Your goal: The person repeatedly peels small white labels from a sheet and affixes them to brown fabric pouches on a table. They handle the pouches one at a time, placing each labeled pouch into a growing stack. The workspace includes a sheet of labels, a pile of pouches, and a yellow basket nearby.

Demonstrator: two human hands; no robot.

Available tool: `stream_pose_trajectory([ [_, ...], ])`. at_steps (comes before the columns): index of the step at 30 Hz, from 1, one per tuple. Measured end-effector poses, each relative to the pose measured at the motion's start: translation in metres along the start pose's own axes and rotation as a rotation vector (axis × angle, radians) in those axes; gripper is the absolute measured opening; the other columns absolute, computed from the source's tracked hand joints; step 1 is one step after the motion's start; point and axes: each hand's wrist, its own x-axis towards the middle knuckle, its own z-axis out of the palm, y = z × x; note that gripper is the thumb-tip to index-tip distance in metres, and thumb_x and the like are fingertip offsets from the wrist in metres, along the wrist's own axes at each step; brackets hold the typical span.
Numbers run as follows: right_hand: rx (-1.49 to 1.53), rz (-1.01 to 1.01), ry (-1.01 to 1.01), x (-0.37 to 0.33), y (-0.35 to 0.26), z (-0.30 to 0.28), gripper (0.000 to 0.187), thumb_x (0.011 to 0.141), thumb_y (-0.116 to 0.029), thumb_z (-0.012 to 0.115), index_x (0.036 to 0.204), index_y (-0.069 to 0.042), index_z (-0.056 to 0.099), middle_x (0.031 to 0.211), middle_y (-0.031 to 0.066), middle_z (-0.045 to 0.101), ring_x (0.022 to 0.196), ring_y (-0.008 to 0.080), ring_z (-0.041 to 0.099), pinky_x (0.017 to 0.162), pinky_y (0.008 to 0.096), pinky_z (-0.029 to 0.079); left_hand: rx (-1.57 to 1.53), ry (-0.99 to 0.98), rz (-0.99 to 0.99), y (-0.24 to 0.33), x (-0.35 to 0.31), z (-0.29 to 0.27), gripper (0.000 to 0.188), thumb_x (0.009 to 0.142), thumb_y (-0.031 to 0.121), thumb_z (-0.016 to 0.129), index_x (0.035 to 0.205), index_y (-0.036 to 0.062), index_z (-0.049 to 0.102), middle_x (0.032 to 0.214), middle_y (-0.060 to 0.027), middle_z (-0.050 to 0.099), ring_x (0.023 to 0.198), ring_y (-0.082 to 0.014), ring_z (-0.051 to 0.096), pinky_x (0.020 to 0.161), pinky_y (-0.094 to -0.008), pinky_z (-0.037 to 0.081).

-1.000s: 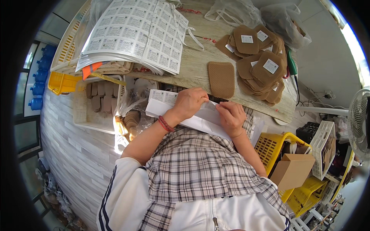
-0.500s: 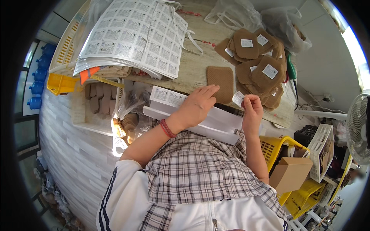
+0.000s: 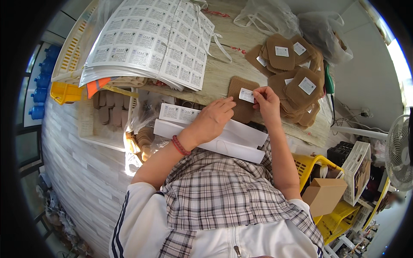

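A brown textured pad (image 3: 235, 87) with rounded corners lies at the table's near edge. Over it, my right hand (image 3: 267, 103) pinches the right end of a small white printed sticker (image 3: 246, 95); whether the sticker's underside touches the pad is hard to tell. My left hand (image 3: 211, 118) is open, its outstretched fingers reaching the pad's left edge. Beneath that hand, folded white paper strips (image 3: 215, 144) lie across my lap, and a row of printed stickers (image 3: 174, 112) shows at their left end. Several brown pads with white stickers (image 3: 297, 86) form a pile to the right.
A thick stack of printed sticker sheets (image 3: 142, 41) covers the table's left part. Plastic bags (image 3: 322, 36) stand behind the pad pile. Crates (image 3: 97, 129) of brown pieces sit low on the left; a yellow basket (image 3: 301, 165), cardboard box (image 3: 325, 195) and fan (image 3: 399, 150) are on the right.
My right hand has brought the sticker leftward and up, from beside the pad to over it. My left hand has slid slightly left, from the pad's face to its edge.
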Motion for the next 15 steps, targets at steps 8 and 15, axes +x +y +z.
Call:
stream_pose_trajectory([
  [8, -0.147, 0.021, 0.023, 0.0040, -0.0035, 0.0043, 0.006, 0.094, -0.008, 0.066, 0.093, -0.002, 0.066, 0.075, -0.0004, 0.063, 0.066, 0.0075, 0.059, 0.060, 0.0246, 0.052, -0.008, 0.005, 0.000, 0.0011, 0.0011, -0.0001, 0.010, 0.089, 0.003, 0.054, 0.093, -0.0054, 0.059, 0.130, -0.0221, 0.059, 0.130, -0.0403, 0.051, 0.108, -0.0483, 0.043],
  [15, -0.258, 0.007, 0.070, 0.0043, -0.0031, 0.0085, 0.007, 0.091, -0.010, 0.069, 0.092, -0.003, 0.068, 0.071, 0.0019, 0.064, 0.062, 0.0096, 0.058, 0.059, 0.0270, 0.050, -0.018, 0.017, -0.002, 0.0000, 0.0015, 0.0022, 0.011, 0.087, 0.002, 0.053, 0.092, -0.0055, 0.059, 0.130, -0.0223, 0.059, 0.130, -0.0403, 0.051, 0.109, -0.0485, 0.043],
])
